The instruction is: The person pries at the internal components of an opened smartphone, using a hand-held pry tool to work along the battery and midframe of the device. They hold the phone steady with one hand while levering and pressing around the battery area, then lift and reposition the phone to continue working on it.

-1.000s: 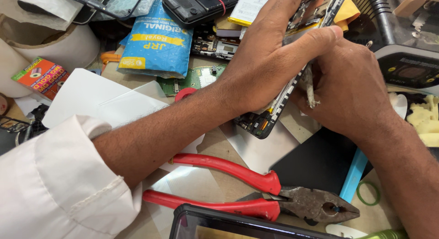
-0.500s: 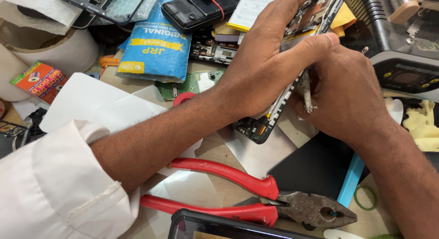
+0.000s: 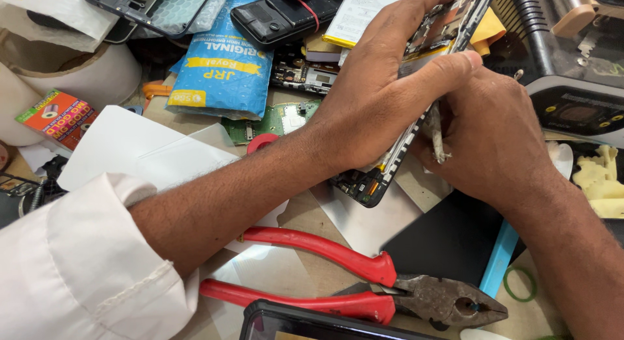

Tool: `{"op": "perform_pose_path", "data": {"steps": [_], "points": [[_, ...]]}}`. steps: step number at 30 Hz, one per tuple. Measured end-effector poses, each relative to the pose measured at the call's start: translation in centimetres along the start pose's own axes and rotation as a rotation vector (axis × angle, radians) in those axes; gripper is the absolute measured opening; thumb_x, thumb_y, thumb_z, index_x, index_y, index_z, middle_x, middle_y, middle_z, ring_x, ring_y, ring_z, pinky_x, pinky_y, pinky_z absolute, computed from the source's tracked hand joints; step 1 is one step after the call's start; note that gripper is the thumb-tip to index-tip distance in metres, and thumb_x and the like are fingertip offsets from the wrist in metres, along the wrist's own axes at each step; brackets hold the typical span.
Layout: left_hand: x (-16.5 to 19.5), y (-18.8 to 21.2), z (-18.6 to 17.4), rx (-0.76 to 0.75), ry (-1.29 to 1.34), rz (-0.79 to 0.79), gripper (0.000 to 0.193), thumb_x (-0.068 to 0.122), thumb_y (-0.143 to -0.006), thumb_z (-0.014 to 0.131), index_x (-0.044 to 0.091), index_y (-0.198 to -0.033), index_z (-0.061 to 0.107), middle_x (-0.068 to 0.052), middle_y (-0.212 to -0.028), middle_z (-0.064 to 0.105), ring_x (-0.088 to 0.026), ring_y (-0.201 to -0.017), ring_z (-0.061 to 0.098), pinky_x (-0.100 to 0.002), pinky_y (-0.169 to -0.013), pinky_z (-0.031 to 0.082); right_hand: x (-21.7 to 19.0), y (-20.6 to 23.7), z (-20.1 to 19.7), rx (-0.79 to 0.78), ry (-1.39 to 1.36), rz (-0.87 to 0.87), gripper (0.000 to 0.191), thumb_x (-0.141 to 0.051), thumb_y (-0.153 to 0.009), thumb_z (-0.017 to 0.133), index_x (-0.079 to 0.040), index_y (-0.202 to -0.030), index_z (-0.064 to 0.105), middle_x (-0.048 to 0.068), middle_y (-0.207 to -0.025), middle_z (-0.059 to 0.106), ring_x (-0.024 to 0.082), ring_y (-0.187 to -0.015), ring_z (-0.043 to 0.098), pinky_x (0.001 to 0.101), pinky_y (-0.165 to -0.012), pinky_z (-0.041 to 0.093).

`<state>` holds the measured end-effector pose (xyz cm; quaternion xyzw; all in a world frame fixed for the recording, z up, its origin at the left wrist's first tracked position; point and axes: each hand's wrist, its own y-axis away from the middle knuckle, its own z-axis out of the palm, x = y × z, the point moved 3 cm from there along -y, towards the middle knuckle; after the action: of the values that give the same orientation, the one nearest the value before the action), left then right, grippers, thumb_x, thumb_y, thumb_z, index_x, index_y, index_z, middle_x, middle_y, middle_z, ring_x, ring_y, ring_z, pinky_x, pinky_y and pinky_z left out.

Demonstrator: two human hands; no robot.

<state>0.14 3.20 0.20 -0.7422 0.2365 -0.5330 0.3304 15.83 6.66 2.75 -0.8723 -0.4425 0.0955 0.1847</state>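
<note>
Black opened phone frame (image 3: pixel 390 164) tilted slightly steeper than a second ago; left hand (image 3: pixel 383 99) still clamping it, fingers wrapped; right hand (image 3: pixel 494 138) pinching grey thin tool (image 3: pixel 435 132) against its edge; red-handled pliers (image 3: pixel 364 281) untouched

A: Light?
B: Bright, even, soft; seems to come from above. Faint shadow just below the red-handled pliers (image 3: pixel 364 285).
A: Glare?
B: Pale sheen on the shiny sheet left of the pliers.
A: Focus?
B: Sharp mid-frame; white sleeve (image 3: pixel 71 275) left of the pliers slightly soft.
</note>
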Motion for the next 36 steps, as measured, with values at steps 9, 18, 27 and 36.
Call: {"op": "perform_pose_path", "data": {"steps": [9, 18, 27, 36], "points": [[-0.11, 0.05, -0.01, -0.001, 0.009, 0.004, 0.054, 0.043, -0.112, 0.059, 0.009, -0.152, 0.045, -0.015, -0.145, 0.052, -0.024, -0.136, 0.053, -0.039, -0.124, 0.043, 0.10, 0.00, 0.10, 0.005, 0.017, -0.012, 0.028, -0.010, -0.069, 0.088, -0.001, -0.084, 0.066, 0.011, -0.072, 0.065, 0.027, -0.066, 0.066, 0.0421, -0.064, 0.054], [0.04, 0.03, 0.00, 0.003, 0.026, 0.003, 0.054, 0.042, -0.112, 0.060, 0.009, -0.151, 0.045, -0.015, -0.145, 0.052, -0.024, -0.136, 0.053, -0.038, -0.124, 0.042, -0.17, 0.01, -0.25, 0.028, -0.042, -0.034, 0.034, -0.013, -0.067, 0.089, 0.000, -0.088, 0.066, 0.012, -0.075, 0.066, 0.030, -0.069, 0.067, 0.0433, -0.065, 0.054], [0.00, -0.06, -0.04, -0.004, 0.029, 0.004, 0.054, 0.041, -0.112, 0.060, 0.008, -0.152, 0.044, -0.015, -0.146, 0.051, -0.025, -0.142, 0.052, -0.039, -0.126, 0.042, 0.11, 0.02, 0.01, -0.003, 0.010, -0.006, 0.030, -0.013, -0.069, 0.088, -0.001, -0.085, 0.066, 0.011, -0.073, 0.065, 0.029, -0.067, 0.066, 0.0428, -0.063, 0.053], [-0.49, -0.11, 0.16, 0.000, 0.004, 0.023, 0.057, 0.041, -0.111, 0.058, 0.008, -0.155, 0.042, -0.015, -0.150, 0.049, -0.025, -0.143, 0.049, -0.038, -0.126, 0.039, 0.09, 0.15, -0.07, 0.017, -0.046, -0.020, 0.026, -0.008, -0.069, 0.084, 0.000, -0.087, 0.067, 0.011, -0.075, 0.067, 0.027, -0.067, 0.068, 0.0409, -0.063, 0.055]]}}
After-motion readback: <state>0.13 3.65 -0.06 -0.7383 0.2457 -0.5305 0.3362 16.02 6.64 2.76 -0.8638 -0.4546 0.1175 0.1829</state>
